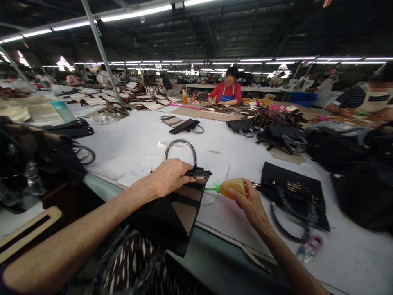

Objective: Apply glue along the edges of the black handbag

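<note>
My left hand (172, 177) is closed on the top edge of a black and tan bag panel (184, 211), which hangs over the table's front edge. A ring handle (181, 143) wrapped in clear film stands up beyond my fingers. In my right hand (250, 203) is a squeeze bottle (232, 188) of amber liquid, tipped sideways. Its thin green nozzle points left, close to the panel's right edge; whether it touches cannot be made out. Right of that hand lies a black bag piece (293, 192) with gold metal fittings and a wrapped handle.
Small pink-handled snips (310, 248) lie at the right front. More black bag pieces are piled at the right (359, 184) and left (49, 155). Another handled panel (179, 123) rests farther back. Across the white table (138, 135) sits a person in red (225, 92); another works at far right.
</note>
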Demonstrator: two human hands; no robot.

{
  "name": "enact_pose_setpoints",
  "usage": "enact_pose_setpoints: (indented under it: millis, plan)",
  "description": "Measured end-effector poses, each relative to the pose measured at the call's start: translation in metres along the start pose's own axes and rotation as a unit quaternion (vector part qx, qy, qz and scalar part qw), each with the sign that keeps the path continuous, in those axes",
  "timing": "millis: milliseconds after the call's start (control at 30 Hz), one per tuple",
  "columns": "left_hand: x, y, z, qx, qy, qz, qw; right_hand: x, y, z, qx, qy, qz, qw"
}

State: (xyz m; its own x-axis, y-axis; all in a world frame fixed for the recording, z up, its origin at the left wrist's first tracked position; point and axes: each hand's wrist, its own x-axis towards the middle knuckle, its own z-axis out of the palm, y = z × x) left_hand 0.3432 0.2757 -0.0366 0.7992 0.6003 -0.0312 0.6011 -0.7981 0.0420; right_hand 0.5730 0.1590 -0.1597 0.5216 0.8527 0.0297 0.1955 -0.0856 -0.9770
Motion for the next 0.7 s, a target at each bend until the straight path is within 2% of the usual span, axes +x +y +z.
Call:
enact_pose_setpoints:
  millis: [200,367,700]
  plan:
    - [-0.010,0.009,-0.002,-0.003,-0.016,-0.012,1.000,-0.007,-0.003,-0.003,-0.016,-0.043,0.009,0.999]
    - [-0.016,0.006,0.005,-0.005,0.009,0.011,1.000,-0.010,-0.006,-0.003,-0.027,-0.068,0.011,0.997]
    - [-0.026,0.011,0.009,-0.024,0.010,0.009,1.000,-0.016,-0.010,-0.006,-0.036,-0.072,0.033,0.996]
